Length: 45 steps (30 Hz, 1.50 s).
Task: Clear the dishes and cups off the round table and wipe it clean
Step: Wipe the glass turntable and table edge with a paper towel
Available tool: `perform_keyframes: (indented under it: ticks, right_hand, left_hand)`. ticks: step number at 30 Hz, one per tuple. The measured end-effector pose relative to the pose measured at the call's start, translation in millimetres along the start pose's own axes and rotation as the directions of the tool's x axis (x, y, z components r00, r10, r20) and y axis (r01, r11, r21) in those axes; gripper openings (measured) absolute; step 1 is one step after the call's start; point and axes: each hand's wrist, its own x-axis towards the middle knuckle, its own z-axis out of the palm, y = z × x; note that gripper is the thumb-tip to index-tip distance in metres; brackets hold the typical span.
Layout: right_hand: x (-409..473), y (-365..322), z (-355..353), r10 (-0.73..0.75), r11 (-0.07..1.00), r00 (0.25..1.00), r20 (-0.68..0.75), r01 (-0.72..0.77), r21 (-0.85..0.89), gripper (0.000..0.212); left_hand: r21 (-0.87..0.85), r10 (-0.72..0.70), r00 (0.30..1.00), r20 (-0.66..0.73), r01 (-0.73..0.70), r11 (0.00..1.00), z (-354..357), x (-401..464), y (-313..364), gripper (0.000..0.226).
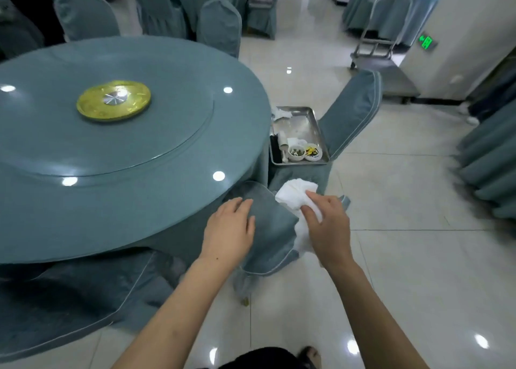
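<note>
The round table (83, 190) fills the left, covered in blue-grey cloth under a glass turntable (167, 134) with a gold hub (114, 104). Near its right edge, the left hand (229, 230) rests flat, fingers relaxed, on a covered chair back (268, 229). Just right, the right hand (326, 223) pinches a white cloth (293, 194). Farther off, a steel tray (310, 123) on a chair seat holds two cups (304, 152).

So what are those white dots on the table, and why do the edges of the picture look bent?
Head view: the dots are ceiling lights mirrored in the glossy table, and the floor shows them too. The wide-angle lens curves the edges. The trolley at the back is soft and smeared, while the hands and the cloth are sharp.
</note>
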Motion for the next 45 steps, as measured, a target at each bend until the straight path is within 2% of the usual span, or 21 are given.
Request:
perform_keyframes:
  ticks: [6,11,17,21,28,33,36,41,45]
  right_hand:
    - [54.2,111.1,-100.0,0.048,0.998,0.999,0.012,-0.047,-0.038,0.031]
    - [95.1,188.8,-166.9,0.095,0.995,0.995,0.011,-0.095,-0.021,0.032]
    - [158.5,256.9,-202.3,0.190,0.981,0.982,0.002,-0.190,0.046,0.031]
    - [219.0,294.1,-210.6,0.204,0.978,0.979,0.001,-0.204,0.052,0.030]
    - [377.6,347.5,-225.8,0.201,0.978,0.980,0.002,-0.201,-0.052,0.030]
    - [494.1,364.8,-206.2,0.171,0.983,0.985,0.003,-0.171,-0.071,0.030]
    - [542.0,363.8,-174.5,0.127,0.990,0.988,0.085,-0.122,-0.069,0.030]
    - [615.5,343.2,-101.0,-0.008,0.999,0.964,0.267,0.018,-0.034,0.032]
    - [663.0,312.2,-29.1,-0.163,0.986,0.888,0.430,0.161,0.041,0.034]
  left_hand:
    - [-0.024,0.072,0.997,0.015,-0.071,0.997,65.0,58.7,162.8,0.042]
    - [-0.065,0.108,0.992,0.068,-0.103,0.993,120.7,107.7,266.0,0.039]
    - [-0.034,0.129,0.987,0.099,-0.127,0.991,153.2,178.8,336.1,0.045]
    - [-0.061,0.129,0.983,0.127,-0.122,0.991,182.1,244.1,367.9,0.047]
    - [-0.184,0.150,0.984,0.097,-0.130,0.974,226.8,422.1,430.2,0.046]
    - [-0.217,0.106,0.989,0.101,-0.082,0.973,245.2,526.2,432.7,0.041]
    - [-0.204,0.013,0.995,0.095,0.007,0.979,250.1,561.9,406.1,0.035]
    - [-0.172,-0.214,0.976,0.051,0.219,0.960,242.0,602.2,341.0,0.037]
    - [-0.166,-0.426,0.905,-0.002,0.420,0.892,233.0,608.8,279.9,0.039]
